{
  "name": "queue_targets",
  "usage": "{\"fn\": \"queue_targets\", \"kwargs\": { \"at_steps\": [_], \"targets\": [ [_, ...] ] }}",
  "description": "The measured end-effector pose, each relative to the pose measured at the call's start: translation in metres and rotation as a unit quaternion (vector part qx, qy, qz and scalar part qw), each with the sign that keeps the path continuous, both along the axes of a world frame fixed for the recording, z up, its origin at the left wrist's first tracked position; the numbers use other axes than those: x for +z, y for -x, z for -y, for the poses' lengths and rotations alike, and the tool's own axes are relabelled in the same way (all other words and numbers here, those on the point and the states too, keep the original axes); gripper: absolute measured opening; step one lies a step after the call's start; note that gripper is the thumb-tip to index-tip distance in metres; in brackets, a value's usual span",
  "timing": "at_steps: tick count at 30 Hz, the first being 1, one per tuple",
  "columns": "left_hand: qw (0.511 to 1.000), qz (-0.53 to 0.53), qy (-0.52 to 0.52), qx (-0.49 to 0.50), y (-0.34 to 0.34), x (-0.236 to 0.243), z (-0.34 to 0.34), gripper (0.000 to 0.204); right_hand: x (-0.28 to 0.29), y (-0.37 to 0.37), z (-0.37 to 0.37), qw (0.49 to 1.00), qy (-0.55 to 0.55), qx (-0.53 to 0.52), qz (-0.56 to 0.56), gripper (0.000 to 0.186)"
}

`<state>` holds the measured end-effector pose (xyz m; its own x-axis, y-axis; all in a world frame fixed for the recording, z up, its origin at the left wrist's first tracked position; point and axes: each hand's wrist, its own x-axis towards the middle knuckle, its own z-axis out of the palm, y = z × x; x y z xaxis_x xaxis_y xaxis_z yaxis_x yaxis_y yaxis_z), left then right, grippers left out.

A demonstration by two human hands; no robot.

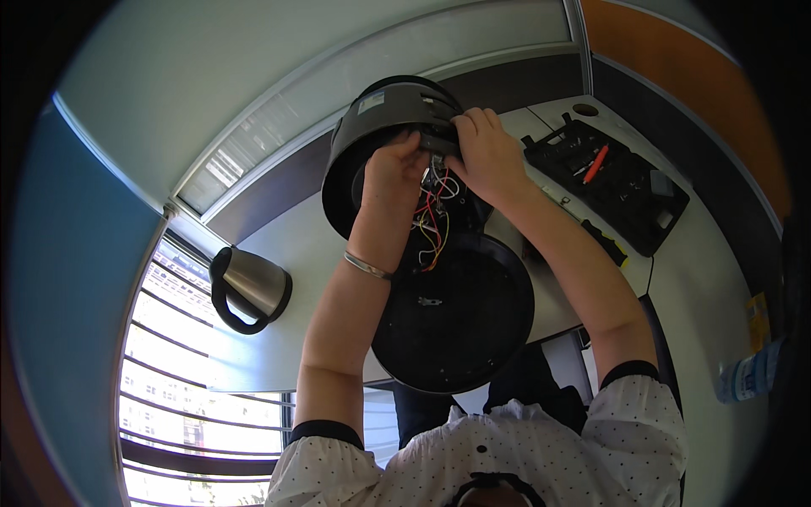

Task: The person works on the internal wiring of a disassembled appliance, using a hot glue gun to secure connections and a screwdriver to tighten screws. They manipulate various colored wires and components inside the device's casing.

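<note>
A dark grey round appliance housing (384,114) lies tipped on the table, its hollow side toward me. Out of it come red, yellow and white wires (435,215). A round black panel (456,313) spreads below the housing toward me, with a small metal piece (429,301) on it. My left hand (393,173) is closed at the housing's inner edge, beside the wires; its fingertips are partly hidden. My right hand (492,162) wraps its fingers over the housing's right edge, with the thumb near the wires.
A steel kettle (253,289) with a black handle is at the left. On the right lie an open black tool case (621,182), a red-handled tool (596,164) and a black-and-yellow screwdriver (604,242). A plastic bottle (748,376) lies at the far right. Partition walls (279,182) border the table.
</note>
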<state>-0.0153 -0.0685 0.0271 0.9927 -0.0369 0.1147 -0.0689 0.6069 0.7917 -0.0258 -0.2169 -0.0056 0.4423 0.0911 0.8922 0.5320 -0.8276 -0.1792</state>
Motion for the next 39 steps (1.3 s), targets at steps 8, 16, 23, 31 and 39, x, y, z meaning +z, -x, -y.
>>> {"fn": "queue_targets", "kwargs": {
  "at_steps": [8,16,23,31,39],
  "targets": [
    [0.999,0.036,-0.015,-0.032,-0.003,-0.003,-0.004,0.032,-0.008,-0.006,-0.002,1.000,-0.010,0.013,0.026,0.043],
    [0.963,0.119,-0.238,0.041,0.037,0.014,-0.009,0.033,-0.017,-0.012,0.000,0.998,-0.010,0.005,0.064,0.041],
    [0.363,0.605,-0.606,0.367,0.041,0.023,-0.004,0.034,-0.020,-0.013,-0.001,0.995,0.002,-0.006,0.104,0.037],
    [0.225,0.662,-0.644,0.310,0.010,0.023,-0.001,0.031,-0.024,-0.012,0.001,0.993,-0.019,-0.007,0.118,0.035],
    [0.252,0.687,-0.613,0.298,-0.001,0.018,0.006,0.032,-0.029,-0.012,0.002,0.991,-0.049,0.004,0.123,0.031]
  ]
}}
